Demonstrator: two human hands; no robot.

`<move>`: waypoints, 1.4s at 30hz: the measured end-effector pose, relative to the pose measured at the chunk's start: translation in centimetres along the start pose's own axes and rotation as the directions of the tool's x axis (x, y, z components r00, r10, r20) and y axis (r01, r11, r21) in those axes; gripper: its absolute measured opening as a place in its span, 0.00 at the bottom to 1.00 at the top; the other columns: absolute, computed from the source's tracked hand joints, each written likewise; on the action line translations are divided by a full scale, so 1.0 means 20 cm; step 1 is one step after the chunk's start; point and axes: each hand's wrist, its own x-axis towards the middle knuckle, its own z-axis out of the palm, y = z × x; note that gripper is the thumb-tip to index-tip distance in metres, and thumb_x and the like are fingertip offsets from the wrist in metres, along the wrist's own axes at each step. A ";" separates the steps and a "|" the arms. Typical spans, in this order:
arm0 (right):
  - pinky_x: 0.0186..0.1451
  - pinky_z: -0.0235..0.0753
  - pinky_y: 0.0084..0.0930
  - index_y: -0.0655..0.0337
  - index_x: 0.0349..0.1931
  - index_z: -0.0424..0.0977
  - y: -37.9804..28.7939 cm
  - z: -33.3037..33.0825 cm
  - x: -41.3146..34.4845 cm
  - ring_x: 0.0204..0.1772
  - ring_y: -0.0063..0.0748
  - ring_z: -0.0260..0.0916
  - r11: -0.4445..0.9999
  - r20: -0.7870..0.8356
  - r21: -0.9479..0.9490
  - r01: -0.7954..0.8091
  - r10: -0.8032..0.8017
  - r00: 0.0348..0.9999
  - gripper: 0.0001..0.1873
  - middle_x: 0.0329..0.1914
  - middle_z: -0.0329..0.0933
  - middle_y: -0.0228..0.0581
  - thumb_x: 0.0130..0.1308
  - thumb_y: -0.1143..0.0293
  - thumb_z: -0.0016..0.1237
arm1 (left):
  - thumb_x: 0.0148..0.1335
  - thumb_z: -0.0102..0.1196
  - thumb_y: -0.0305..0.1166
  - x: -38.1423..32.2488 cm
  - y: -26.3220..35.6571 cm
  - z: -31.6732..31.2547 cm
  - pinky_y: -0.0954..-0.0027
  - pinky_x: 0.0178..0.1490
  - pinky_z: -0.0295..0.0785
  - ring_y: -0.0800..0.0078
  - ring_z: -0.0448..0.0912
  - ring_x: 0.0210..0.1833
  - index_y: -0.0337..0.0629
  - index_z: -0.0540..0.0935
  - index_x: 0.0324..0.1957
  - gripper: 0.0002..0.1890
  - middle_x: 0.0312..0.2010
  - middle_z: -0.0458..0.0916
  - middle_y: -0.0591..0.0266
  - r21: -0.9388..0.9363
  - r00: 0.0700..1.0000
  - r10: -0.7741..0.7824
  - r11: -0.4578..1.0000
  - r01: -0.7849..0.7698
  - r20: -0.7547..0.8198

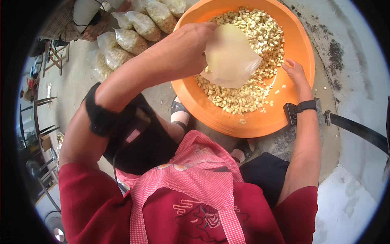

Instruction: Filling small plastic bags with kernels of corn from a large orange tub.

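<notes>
A wide orange plastic tub holds many small pale diced cubes, heaped mostly along its far and near left sides. Over the tub, my left hand is closed on a pale translucent plastic bag; part of the bag looks blurred, and how much it holds I cannot tell. My right hand is at the right inner side of the tub, fingers apart, beside the edge of the diced cubes, with nothing seen in it.
Several filled clear plastic bags lie on the floor left of the tub. Another person is at the upper left. A black hose-like tube runs at right. Wooden stools or frames and a fan stand far left.
</notes>
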 end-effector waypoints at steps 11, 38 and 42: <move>0.69 0.54 0.33 0.74 0.67 0.43 0.18 0.45 -0.05 0.71 0.53 0.50 0.956 0.392 -0.249 -0.154 0.245 0.887 0.56 0.68 0.51 0.61 0.47 0.48 0.60 | 0.51 0.44 0.19 0.01 0.01 -0.07 0.73 0.31 0.67 0.73 0.72 0.27 0.34 0.77 0.49 0.21 0.43 0.74 0.60 -0.079 0.998 -0.059 0.995 0.061 0.022; 0.42 0.71 0.20 0.66 0.39 0.77 -0.74 0.70 -0.66 0.40 0.23 0.72 0.696 0.614 0.555 -0.457 0.028 0.789 0.19 0.37 0.77 0.34 0.43 0.73 0.61 | 0.43 0.43 0.16 0.02 -0.13 0.07 0.64 0.42 0.71 0.57 0.78 0.37 0.29 0.78 0.45 0.22 0.44 0.76 0.49 -0.101 0.996 0.080 0.992 -0.082 -0.027; 0.48 0.70 0.23 0.64 0.47 0.73 -0.62 0.76 -0.61 0.46 0.25 0.71 0.790 0.508 0.545 -0.282 -0.044 0.860 0.26 0.40 0.76 0.33 0.44 0.70 0.61 | 0.41 0.43 0.16 0.05 -0.13 0.07 0.62 0.47 0.70 0.54 0.76 0.43 0.29 0.77 0.46 0.25 0.44 0.75 0.47 -0.074 0.995 0.095 0.993 -0.093 0.020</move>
